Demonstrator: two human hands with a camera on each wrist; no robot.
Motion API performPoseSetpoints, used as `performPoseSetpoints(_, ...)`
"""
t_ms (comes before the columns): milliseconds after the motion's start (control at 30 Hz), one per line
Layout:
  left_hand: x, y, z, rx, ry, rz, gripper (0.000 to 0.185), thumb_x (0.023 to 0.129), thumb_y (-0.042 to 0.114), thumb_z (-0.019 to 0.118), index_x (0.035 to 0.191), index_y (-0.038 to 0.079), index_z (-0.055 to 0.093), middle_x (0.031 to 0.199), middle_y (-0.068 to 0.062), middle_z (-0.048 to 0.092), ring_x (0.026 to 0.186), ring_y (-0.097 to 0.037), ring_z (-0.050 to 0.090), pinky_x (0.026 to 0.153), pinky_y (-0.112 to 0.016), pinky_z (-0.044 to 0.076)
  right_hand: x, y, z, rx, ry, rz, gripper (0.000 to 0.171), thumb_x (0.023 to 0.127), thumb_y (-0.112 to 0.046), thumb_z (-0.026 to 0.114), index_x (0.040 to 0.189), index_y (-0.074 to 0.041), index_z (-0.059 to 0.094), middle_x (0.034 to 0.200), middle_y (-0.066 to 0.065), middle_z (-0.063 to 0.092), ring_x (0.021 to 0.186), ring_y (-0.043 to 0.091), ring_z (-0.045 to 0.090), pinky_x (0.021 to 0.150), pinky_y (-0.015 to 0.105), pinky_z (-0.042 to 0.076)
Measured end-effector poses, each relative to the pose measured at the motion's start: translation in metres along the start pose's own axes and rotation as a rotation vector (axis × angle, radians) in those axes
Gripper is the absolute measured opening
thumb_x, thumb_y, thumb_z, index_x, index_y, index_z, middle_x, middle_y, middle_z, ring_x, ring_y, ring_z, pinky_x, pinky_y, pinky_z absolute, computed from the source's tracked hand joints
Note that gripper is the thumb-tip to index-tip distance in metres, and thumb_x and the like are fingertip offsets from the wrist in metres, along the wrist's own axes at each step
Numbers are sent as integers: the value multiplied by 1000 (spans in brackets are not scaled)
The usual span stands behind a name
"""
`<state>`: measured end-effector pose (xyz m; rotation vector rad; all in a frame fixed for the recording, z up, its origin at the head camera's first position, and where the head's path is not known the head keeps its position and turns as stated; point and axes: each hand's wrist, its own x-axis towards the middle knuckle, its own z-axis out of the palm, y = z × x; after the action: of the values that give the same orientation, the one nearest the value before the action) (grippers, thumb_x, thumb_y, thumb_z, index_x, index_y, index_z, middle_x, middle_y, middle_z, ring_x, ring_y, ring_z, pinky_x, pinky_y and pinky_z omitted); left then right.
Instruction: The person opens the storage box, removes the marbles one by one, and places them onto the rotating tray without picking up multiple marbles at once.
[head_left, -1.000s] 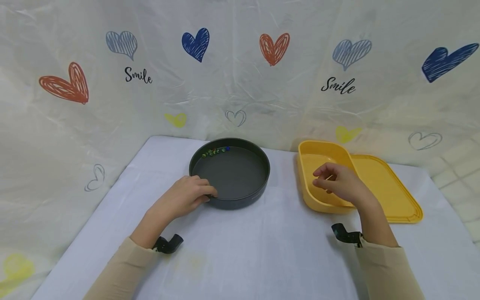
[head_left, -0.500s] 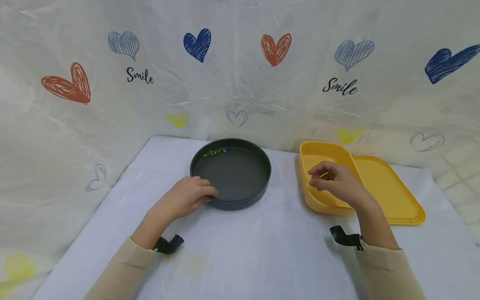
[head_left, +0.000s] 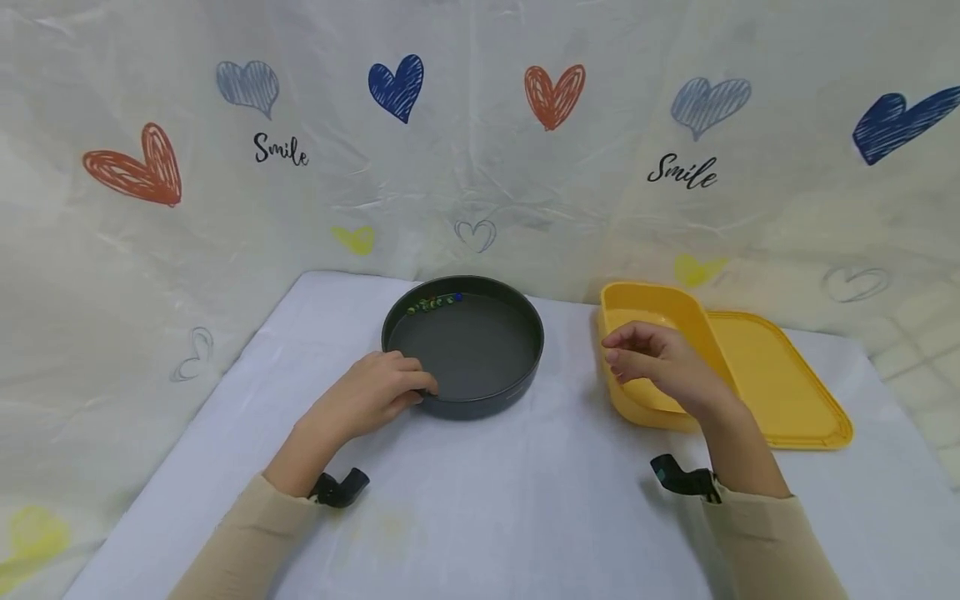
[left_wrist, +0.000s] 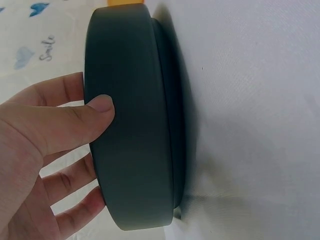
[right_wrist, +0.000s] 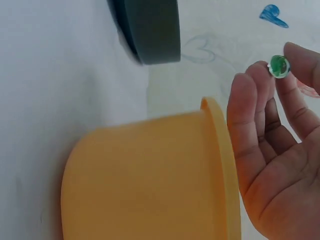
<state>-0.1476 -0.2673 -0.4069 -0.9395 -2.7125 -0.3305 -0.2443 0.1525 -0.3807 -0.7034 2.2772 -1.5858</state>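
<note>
My left hand [head_left: 378, 392] grips the near-left rim of a round dark grey pan [head_left: 480, 358]. In the left wrist view the thumb lies on the outer wall of the pan [left_wrist: 130, 150] and the other fingers go over the rim. Several glass marbles [head_left: 435, 303], mostly green with one blue, lie along the pan's far-left inside edge. My right hand [head_left: 667, 367] is above the left side of a yellow plastic box [head_left: 652, 417]. Between its thumb and fingers it pinches a clear and green marble [right_wrist: 278, 66], seen in the right wrist view beside the box's rim.
A flat yellow lid [head_left: 795, 383] lies to the right of the box, partly behind it. Both stand on a white cloth-covered table [head_left: 525, 517]. A whitish sheet [head_left: 480, 175] printed with hearts hangs behind the table.
My right hand has moved left across the yellow box, toward the pan, with the marble pinched. The left hand keeps its hold on the pan's rim.
</note>
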Motion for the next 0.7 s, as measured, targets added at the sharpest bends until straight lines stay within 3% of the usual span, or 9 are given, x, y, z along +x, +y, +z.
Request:
performPoseSetpoints(333,0,0,2,1,-11,-2,30,84,6,78,101,30,75,93,14,68,84,-13,61,72,-31,46,24,-25,19,172,-24,-7,15,99,-16,63,112,-8,62,98,8,61,84,23,65,81,32,59)
performPoseSetpoints(533,-1,0,0,1,-4,-2,30,84,5,78,100,30,75,93,13,68,84,-14,61,73,-32,47,46,-45,35,398,-37,-101,10,101,-8,58,108,-10,64,95,4,63,84,21,64,80,31,58)
performPoseSetpoints(700,-1,0,-1,5,-5,-7,30,84,6,78,102,30,75,93,13,68,85,-14,61,73,-32,47,57,-50,52,554,-109,-128,14,102,-3,53,106,-9,65,92,3,64,81,18,63,79,31,58)
